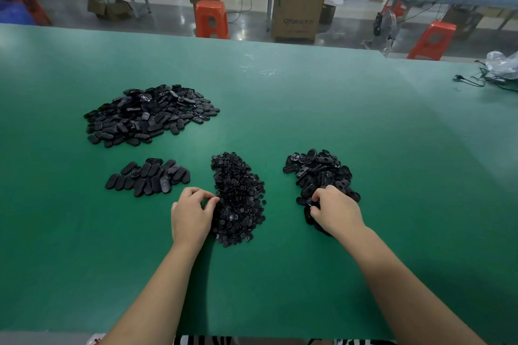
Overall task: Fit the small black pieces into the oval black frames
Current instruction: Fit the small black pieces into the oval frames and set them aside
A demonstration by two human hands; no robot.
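Black small pieces are pinched from their pile by the left hand, while an oval frame is gripped by the right hand on the green table.

Only one marking shows: across the aisle, a tall brown cardboard carton stands on the floor under the far blue workbench, and its front face carries a dark printed logo. The letters look like "QTOP", followed by smaller characters too blurred to make out. Nothing else here can be read.
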